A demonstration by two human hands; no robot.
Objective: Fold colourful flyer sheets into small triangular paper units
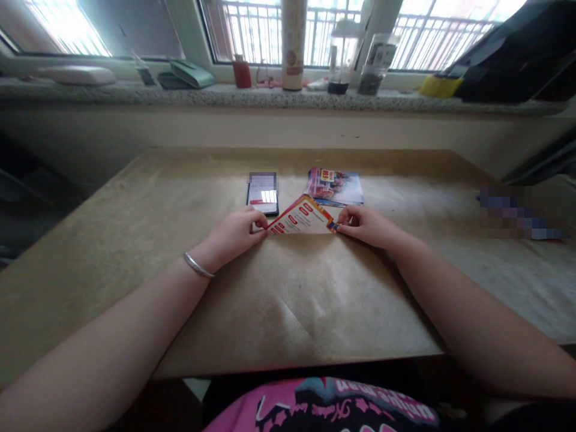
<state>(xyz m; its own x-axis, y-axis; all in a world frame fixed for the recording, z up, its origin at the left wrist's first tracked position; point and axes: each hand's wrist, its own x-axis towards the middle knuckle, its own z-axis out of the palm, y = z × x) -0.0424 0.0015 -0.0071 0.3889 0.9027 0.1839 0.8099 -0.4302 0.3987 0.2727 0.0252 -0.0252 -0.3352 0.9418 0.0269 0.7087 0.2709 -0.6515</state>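
Note:
A red and white printed leaflet (300, 219), folded into a triangle, lies on the brown paper-covered table (135, 240). My left hand (236, 234), with a silver bangle at the wrist, pinches the leaflet's left corner. My right hand (366, 225) pinches its right corner, fingers closed. Just behind the leaflet lies a small stack of colourful leaflets (335, 186). A black phone (263, 195) with a lit screen rests next to my left hand's knuckles.
A stone window sill (135, 96) runs behind the table, carrying a tall cylinder (293, 42), a red cup (242, 72), a dark jar (338, 66) and a black bag (517, 54). A blurred item (517, 213) lies at the table's right.

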